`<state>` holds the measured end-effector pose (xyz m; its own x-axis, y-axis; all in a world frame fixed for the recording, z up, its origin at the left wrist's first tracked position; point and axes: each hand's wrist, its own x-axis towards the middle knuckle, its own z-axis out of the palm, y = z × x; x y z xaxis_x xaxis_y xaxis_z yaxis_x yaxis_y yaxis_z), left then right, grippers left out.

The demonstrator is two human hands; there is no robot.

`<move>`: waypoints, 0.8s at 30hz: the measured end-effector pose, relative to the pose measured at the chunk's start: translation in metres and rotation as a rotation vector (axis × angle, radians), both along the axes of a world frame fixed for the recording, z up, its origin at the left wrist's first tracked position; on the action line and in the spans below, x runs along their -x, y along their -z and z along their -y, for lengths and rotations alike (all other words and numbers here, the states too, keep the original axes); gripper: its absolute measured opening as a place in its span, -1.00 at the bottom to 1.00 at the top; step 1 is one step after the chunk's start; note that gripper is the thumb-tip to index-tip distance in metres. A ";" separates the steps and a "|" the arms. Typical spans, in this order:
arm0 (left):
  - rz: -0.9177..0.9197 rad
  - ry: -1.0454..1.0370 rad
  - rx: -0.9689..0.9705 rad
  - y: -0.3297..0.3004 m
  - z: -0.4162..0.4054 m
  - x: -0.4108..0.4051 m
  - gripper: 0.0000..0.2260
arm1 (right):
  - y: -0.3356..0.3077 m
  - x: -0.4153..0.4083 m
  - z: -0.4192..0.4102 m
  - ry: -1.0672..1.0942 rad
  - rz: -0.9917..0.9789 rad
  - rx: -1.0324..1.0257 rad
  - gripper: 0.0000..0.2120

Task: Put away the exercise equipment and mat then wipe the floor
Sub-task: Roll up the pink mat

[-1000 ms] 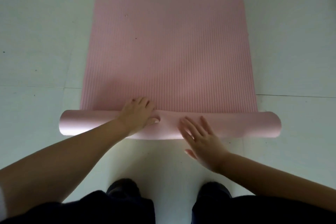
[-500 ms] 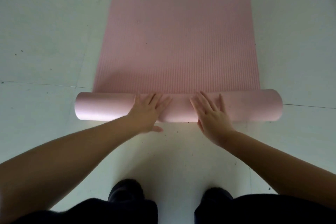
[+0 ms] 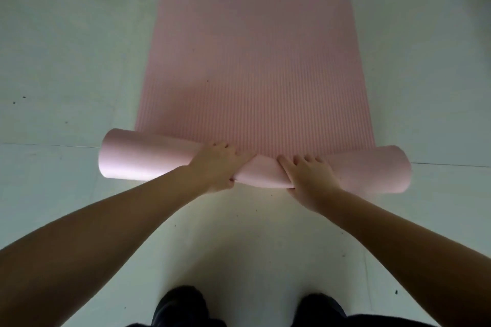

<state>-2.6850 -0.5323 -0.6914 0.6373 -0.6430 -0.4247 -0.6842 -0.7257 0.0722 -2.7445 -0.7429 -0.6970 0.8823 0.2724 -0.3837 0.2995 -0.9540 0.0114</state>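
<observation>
Mat [image 3: 252, 61] half rolled on floor [image 3: 66, 61]; left hand [image 3: 216, 167] and right hand [image 3: 308, 175] grip roll's middle.

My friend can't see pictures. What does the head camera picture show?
Two hands, the left hand and the right hand, grip the rolled end of a pink mat on a pale floor. Most of it lies flat.
</observation>
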 end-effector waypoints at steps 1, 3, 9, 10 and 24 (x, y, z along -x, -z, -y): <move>-0.101 -0.017 0.024 -0.003 0.002 -0.004 -0.38 | -0.002 0.001 0.001 0.024 -0.023 -0.040 -0.49; -0.347 -0.090 0.022 -0.009 0.007 -0.016 -0.49 | -0.007 -0.004 0.004 0.058 -0.107 -0.085 -0.60; -0.790 -0.143 -0.141 0.000 -0.003 -0.008 -0.54 | -0.006 -0.004 -0.013 -0.039 -0.479 -0.094 -0.57; -0.823 -0.188 -0.114 0.002 -0.009 0.000 -0.51 | -0.006 -0.001 -0.015 -0.053 -0.514 -0.103 -0.55; 0.037 -0.069 -0.106 0.026 -0.030 0.087 0.04 | 0.017 -0.030 0.013 0.219 -0.568 -0.279 -0.11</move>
